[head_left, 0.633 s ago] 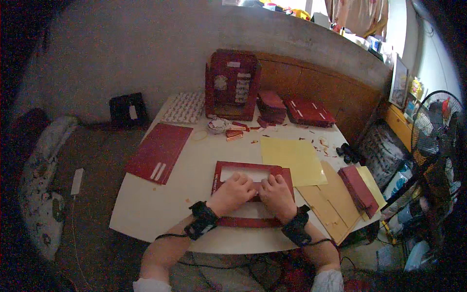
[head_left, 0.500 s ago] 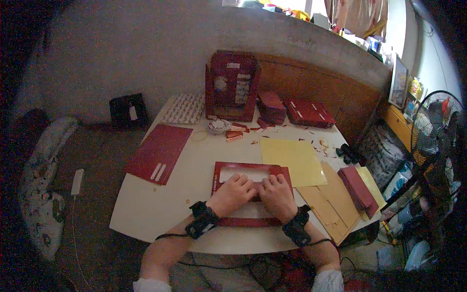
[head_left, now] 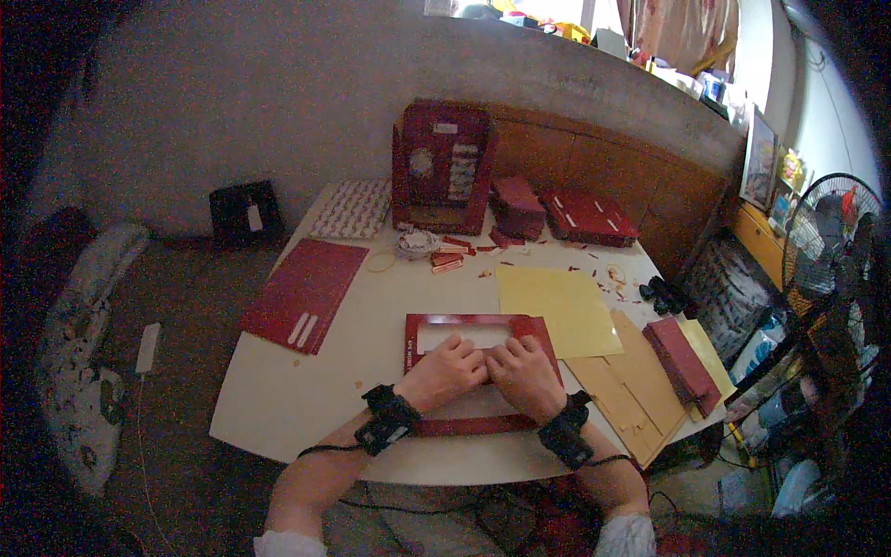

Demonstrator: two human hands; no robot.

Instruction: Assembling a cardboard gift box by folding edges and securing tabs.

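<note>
A dark red cardboard frame [head_left: 475,425] with cut-out windows lies flat at the near middle of the white table. Over its middle bar, my left hand [head_left: 447,373] is closed, fingers curled and pinching the card. Right beside it, my right hand [head_left: 525,379] is closed in the same way, the two hands' fingertips almost meeting. The hands hide most of the bar and whatever small piece may be between the fingers. Each wrist wears a black strapped device with a cable.
A yellow sheet [head_left: 557,306] and tan cardboard pieces [head_left: 631,390] lie to the right, near a dark red stack [head_left: 682,362]. Flat red sheets [head_left: 306,288] are at left. At the back stand a red display box [head_left: 444,167], red stacks [head_left: 594,218] and scattered scraps.
My right hand has shifted a little left, closer to my left hand. The frame's far edge has slid slightly and turned a little.
</note>
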